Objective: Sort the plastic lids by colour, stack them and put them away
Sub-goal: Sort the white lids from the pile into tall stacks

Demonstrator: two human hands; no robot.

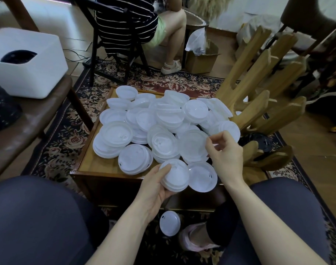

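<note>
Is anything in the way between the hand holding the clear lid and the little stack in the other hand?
Nothing visible. The right hand pinches the clear lid just above the stack in the left hand.

**Lids heaped on a low wooden table**

The left hand (155, 190) grips a small stack of white lids (175, 175) at the table's (98, 165) near edge. The right hand (225, 153) pinches a translucent lid (193, 146) on the pile (163, 119). One lid (170, 223) lies on the patterned rug (62, 142) below.
</note>
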